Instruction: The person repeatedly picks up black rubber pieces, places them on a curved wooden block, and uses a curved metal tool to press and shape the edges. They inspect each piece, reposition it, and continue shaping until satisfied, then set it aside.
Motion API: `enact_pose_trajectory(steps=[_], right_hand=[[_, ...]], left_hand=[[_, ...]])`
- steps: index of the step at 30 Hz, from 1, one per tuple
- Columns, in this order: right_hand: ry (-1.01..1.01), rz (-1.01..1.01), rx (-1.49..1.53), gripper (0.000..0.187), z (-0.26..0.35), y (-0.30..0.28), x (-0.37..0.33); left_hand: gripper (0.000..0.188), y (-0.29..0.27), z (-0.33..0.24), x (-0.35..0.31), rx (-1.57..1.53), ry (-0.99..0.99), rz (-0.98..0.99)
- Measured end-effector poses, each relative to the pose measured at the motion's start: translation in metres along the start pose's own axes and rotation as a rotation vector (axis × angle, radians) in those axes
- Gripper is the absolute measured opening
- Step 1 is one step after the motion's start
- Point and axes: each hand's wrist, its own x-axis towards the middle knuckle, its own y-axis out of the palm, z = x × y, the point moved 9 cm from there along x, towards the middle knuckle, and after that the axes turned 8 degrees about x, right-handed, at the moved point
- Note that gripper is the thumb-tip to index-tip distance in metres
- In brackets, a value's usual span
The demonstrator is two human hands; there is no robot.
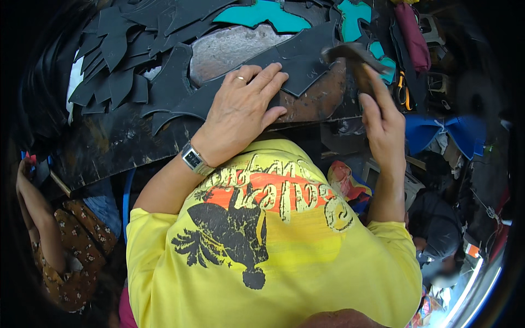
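Left hand: I see the left hand (240,109) lying palm down on the near part of the black piece (301,57), its fingers (266,78) straight and slightly parted, gripping nothing.
Right hand: I have the right hand (387,126) at the right, raised, with its fingers (377,90) closed round the handle of the hammer (355,53).
Hammer: head to the left of the grip, near the right end of the black piece; blurred, so I cannot tell whether it touches anything.
Black piece: near the middle of the desk (104,145), its pointed corner overlapping a brown plate (320,101) at the near edge.
Grey slab: the slab (232,49) shows just beyond the left hand, with dark pieces around it.
Dark pile: flat, curved-edged cutouts (115,41) overlap at far left.
Teal pieces: one teal piece (262,16) lies along the far side, others at far right.
Right side: orange-handled tool (404,90), maroon bundle (411,38), blue sheet (465,134).
Wearer: yellow shirt (306,240), watch (193,157) on the left wrist, ring (241,80) on a left finger.
Bystander: a person (76,246) in brown floral clothing at near left, arm raised.
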Motion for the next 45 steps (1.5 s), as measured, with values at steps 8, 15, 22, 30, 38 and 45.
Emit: enact_pose_trajectory(steps=[8, 15, 22, 30, 38, 45], right_hand=[[0.053, 0.124, -0.104, 0.051, -0.018, 0.007, -0.011], [0.006, 0.148, -0.107, 0.045, -0.016, 0.033, -0.003], [-0.022, 0.158, -0.076, 0.043, -0.019, 0.041, -0.005], [-0.026, 0.199, -0.112, 0.043, 0.001, 0.060, 0.013], [-0.225, 0.034, 0.592, 0.044, 0.065, 0.039, 0.007], [-0.264, 0.281, 0.079, 0.041, 0.068, 0.080, 0.009]], left_hand=[[0.066, -0.004, 0.001, 0.005, 0.022, 0.007, -0.044], [0.067, -0.005, 0.005, 0.013, 0.024, -0.041, -0.027], [0.057, 0.002, 0.008, 0.024, 0.100, -0.040, -0.028], [0.045, -0.027, 0.039, 0.021, -0.256, -0.104, -0.146], [0.055, -0.058, 0.053, -0.056, -0.037, -0.136, -0.013], [0.049, -0.051, 0.057, -0.061, -0.089, -0.109, -0.070]])
